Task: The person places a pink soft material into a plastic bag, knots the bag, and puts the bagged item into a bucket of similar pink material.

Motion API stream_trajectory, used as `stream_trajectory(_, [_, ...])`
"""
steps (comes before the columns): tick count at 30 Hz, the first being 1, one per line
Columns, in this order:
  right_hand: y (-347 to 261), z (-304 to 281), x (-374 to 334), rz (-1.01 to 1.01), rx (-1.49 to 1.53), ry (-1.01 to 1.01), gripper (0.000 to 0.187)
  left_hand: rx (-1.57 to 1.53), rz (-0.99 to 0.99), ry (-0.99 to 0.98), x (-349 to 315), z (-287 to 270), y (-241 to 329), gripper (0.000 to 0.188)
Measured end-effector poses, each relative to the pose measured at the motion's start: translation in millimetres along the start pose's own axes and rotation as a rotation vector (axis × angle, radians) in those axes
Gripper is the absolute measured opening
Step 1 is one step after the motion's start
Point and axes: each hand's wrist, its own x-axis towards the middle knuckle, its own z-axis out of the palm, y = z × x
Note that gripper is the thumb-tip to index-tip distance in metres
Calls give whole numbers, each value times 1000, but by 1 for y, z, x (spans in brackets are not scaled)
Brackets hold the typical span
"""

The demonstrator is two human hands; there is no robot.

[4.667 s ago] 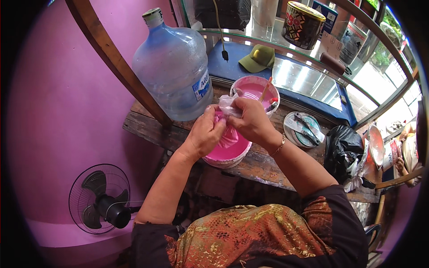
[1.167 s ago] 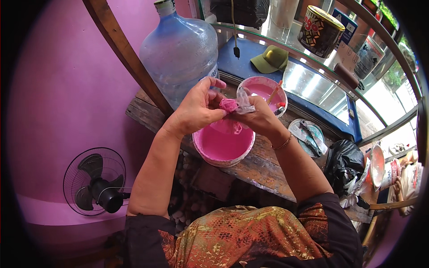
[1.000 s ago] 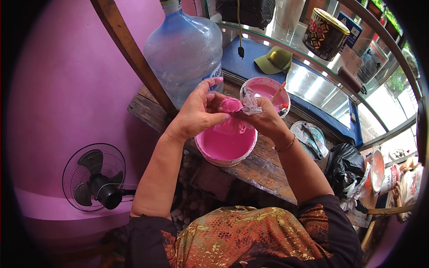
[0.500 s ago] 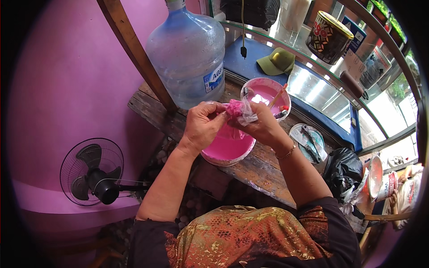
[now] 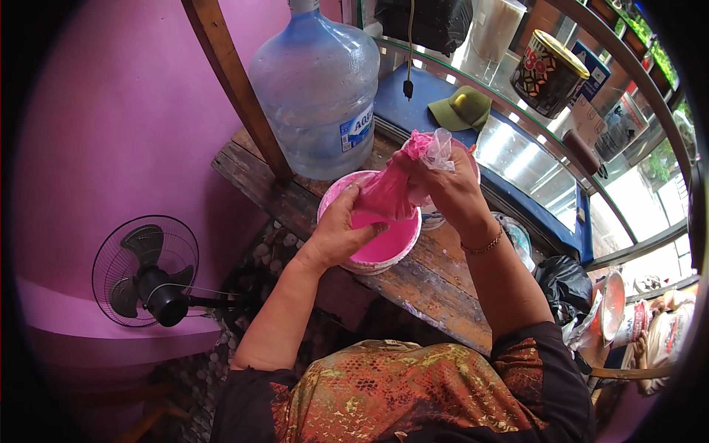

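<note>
Pink-filled plastic bag [image 5: 390, 190] held above pink bowl [image 5: 369, 255], over wooden bench [image 5: 436, 277].

Head view, only 1 view supplied:
- Left hand [image 5: 338, 235]: curled about lower part of bag, fingers closed on it from below, wrist over bowl rim.
- Right hand [image 5: 450, 188]: pinched shut on gathered neck of bag, clear plastic frill showing above fingers.
- Bag stretched between both hands, tilted, lower end over pink liquid in bowl.
- Bowl near bench's front edge, just beside large blue water jug [image 5: 317, 85].
- 2nd bowl mostly hidden behind right hand; contents not discernible.
- Green cap [image 5: 461, 109] on blue shelf behind; patterned tin [image 5: 548, 72] further back; floor fan [image 5: 151, 269] below left.

Risks, as judged:
- Thin plastic under squeeze: likely to split or seep at neck if right-hand pinch slackens, spilling pink liquid on bench and clothing.
- Bowl close to edge: a knock from left wrist could tip it toward fan.
- Wet fingers: grip likely to slip.
</note>
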Motion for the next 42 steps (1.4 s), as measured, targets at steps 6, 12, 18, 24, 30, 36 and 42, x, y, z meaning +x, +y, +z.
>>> stream_trajectory(6, [19, -8, 4, 27, 202, 120, 17, -117, -77, 133, 1, -13, -18, 32])
stream_trajectory(12, [47, 3, -12, 104, 80, 141, 19, -205, -127, 246, 5, -9, -11, 24])
stream_trajectory(18, [41, 4, -7, 138, 30, 118, 17, 155, -171, 266, 4, -9, -15, 19])
stream_trajectory(24, [40, 10, -6, 50, -102, 30, 16, 91, -202, 277, -5, -3, -11, 18])
stream_trajectory(30, [25, 10, -5, -15, -4, 95, 15, -250, -94, 160, -8, -7, -16, 14])
stream_trajectory(36, [16, 9, -6, -15, -13, 63, 22, -105, -209, 293, -14, -8, -10, 14])
stream_trajectory(42, [6, 19, -7, -29, -27, -1, 22, 124, -1, 310, -12, -8, -17, 14])
